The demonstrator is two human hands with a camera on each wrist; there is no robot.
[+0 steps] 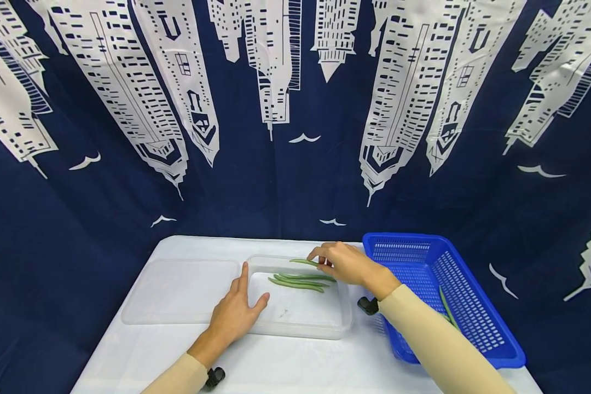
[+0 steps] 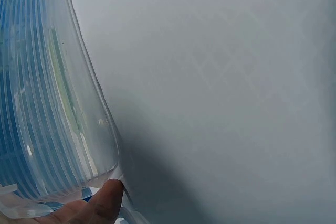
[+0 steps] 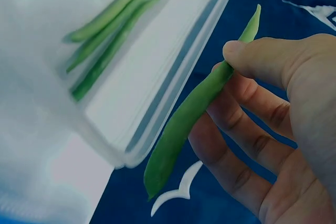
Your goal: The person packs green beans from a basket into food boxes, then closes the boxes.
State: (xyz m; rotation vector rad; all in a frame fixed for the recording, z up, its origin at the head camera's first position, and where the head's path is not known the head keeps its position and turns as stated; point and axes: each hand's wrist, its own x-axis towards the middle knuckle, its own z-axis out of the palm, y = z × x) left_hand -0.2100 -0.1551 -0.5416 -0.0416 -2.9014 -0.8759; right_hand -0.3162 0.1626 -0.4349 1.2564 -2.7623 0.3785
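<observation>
My right hand [image 1: 348, 265] pinches a green bean [image 3: 181, 114] between thumb and fingers, over the far right part of a clear plastic container [image 1: 300, 329]. Inside the container, several green beans [image 1: 297, 284] lie side by side near its far half. My left hand [image 1: 233, 313] is at the container's left side, fingers straight, the index finger pointing away from me and the thumb spread over the inside. In the left wrist view, a fingertip [image 2: 109, 198] sits against the edge of the clear ribbed plastic.
Left of the container, a flat translucent lid [image 1: 182, 293] lies on the white table [image 1: 280, 366]. At the right stands a blue perforated basket [image 1: 492, 328] with green beans [image 1: 448, 306] in it, partly hidden by my right forearm. A navy cloth with white buildings hangs behind.
</observation>
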